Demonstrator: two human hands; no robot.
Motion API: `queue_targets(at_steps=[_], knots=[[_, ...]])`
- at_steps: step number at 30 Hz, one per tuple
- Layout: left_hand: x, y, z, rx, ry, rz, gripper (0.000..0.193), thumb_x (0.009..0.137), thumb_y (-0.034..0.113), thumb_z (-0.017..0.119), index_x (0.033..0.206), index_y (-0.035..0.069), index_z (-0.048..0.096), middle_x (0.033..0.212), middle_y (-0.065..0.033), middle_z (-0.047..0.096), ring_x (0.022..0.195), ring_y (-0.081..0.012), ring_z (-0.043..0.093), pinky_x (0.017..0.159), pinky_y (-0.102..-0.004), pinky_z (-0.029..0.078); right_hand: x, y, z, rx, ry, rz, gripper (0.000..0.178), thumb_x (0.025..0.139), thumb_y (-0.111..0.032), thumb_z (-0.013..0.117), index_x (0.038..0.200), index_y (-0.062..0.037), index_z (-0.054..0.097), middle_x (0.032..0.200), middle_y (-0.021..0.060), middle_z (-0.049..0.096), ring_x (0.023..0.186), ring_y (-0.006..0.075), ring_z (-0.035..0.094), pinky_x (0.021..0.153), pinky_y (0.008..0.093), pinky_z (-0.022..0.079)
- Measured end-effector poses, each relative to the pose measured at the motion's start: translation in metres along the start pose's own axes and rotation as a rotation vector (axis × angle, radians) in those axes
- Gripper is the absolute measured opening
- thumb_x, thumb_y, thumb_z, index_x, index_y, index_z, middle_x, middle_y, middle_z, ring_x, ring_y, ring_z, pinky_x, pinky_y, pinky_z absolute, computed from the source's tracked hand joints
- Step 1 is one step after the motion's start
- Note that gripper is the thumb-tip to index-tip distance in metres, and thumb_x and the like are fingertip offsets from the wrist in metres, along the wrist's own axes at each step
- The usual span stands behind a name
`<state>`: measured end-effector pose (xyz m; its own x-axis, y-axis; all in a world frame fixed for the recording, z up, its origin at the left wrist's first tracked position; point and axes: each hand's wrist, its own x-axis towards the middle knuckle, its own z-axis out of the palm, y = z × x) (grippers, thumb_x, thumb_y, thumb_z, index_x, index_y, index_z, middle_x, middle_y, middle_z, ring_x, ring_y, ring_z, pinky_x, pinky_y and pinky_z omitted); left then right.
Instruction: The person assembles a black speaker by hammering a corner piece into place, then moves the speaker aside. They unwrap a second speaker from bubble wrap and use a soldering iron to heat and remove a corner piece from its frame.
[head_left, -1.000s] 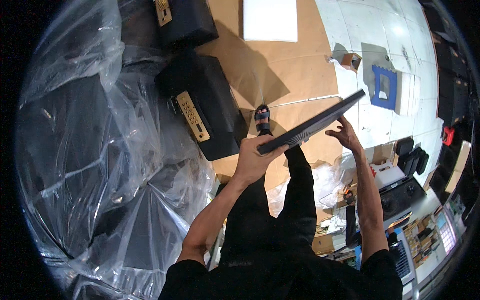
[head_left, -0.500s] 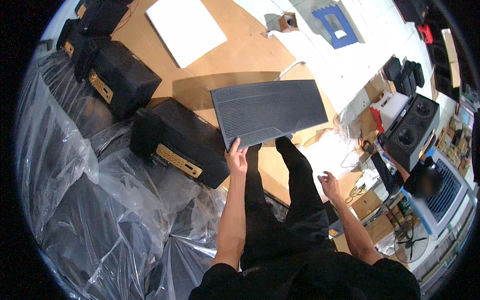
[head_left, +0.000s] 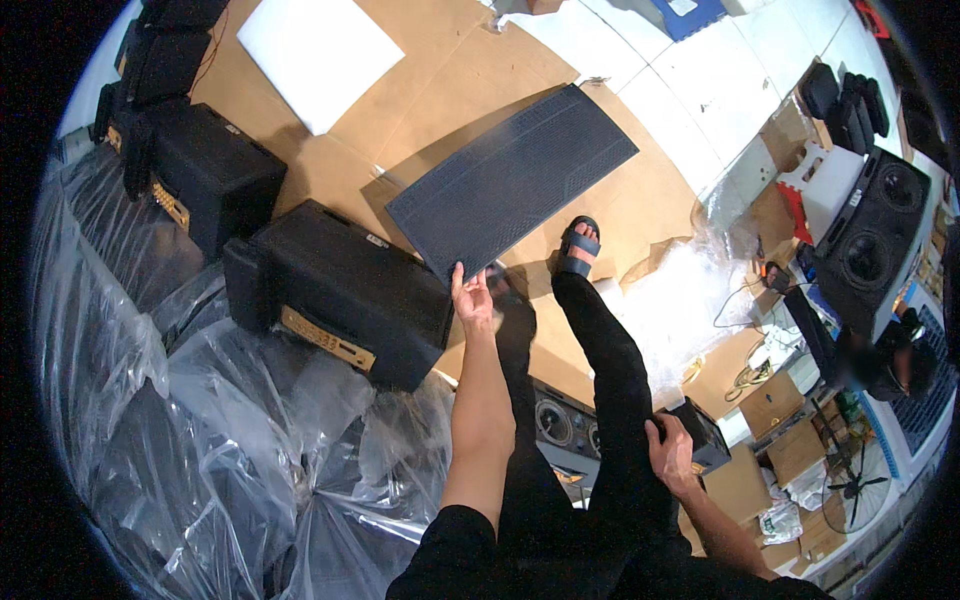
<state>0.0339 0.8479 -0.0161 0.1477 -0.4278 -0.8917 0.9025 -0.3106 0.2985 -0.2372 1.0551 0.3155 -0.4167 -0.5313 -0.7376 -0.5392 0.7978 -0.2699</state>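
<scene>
Left hand (head_left: pixel 473 292) pinches the near corner of the black panel (head_left: pixel 515 175) over brown cardboard (head_left: pixel 500 55), black cabinet (head_left: pixel 350 280) crowding that corner, sandaled foot (head_left: pixel 581 246) near its long edge, plastic sheeting (head_left: pixel 230 450) at left; right hand (head_left: pixel 673 452) half-curled by the thigh (head_left: pixel 620 450), can't tell if holding anything.

This looks like an audio workshop, with black loudspeakers (head_left: pixel 880 222), plastic sheeting (head_left: pixel 230 430) and cardboard boxes (head_left: pixel 737 485).
</scene>
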Motion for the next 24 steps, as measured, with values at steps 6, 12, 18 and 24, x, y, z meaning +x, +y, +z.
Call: queue_targets(at_steps=[6, 12, 18, 24], knots=[[0.062, -0.011, -0.026, 0.077, 0.154, -0.038, 0.040, 0.089, 0.018, 0.065, 0.117, -0.008, 0.054, 0.118, -0.0169, 0.061, 0.108, -0.0264, 0.059, 0.104, -0.0408, 0.043, 0.010, -0.009, -0.007, 0.038, -0.072, 0.159, 0.024, 0.087, -0.015, 0.063, 0.101, 0.0037, 0.056, 0.093, 0.0226, 0.060, 0.085, 0.0408, 0.061, 0.072, 0.0451, 0.049], [0.098, 0.001, -0.013, 0.226, 0.364, -0.064, 0.093, 0.082, 0.036, 0.073, 0.147, 0.007, 0.012, 0.149, -0.0105, 0.025, 0.137, -0.0262, 0.028, 0.110, -0.0506, 0.030, 0.015, 0.000, -0.004, 0.056, -0.077, 0.145, 0.025, 0.087, -0.015, 0.063, 0.101, 0.0036, 0.055, 0.091, 0.0237, 0.059, 0.083, 0.0419, 0.060, 0.071, 0.0456, 0.049], [-0.001, 0.038, -0.005, 0.407, -0.277, -0.221, 0.037, 0.094, 0.028, 0.052, 0.061, 0.018, 0.037, 0.051, 0.0025, 0.034, 0.046, -0.0142, 0.038, 0.049, -0.0294, 0.039, 0.001, 0.006, -0.004, -0.023, -0.036, 0.045, 0.028, 0.087, -0.021, 0.063, 0.099, 0.0029, 0.058, 0.090, 0.0242, 0.062, 0.081, 0.0433, 0.061, 0.070, 0.0473, 0.050], [-0.198, 0.063, 0.101, 1.269, -0.085, -0.259, 0.048, 0.089, 0.022, 0.062, 0.130, 0.002, 0.050, 0.103, -0.0090, 0.064, 0.080, -0.0203, 0.064, 0.069, -0.0353, 0.054, -0.016, 0.015, -0.026, 0.088, -0.072, 0.090, 0.040, 0.087, -0.034, 0.061, 0.103, 0.0019, 0.062, 0.093, 0.0262, 0.065, 0.087, 0.0430, 0.063, 0.078, 0.0467, 0.050]])
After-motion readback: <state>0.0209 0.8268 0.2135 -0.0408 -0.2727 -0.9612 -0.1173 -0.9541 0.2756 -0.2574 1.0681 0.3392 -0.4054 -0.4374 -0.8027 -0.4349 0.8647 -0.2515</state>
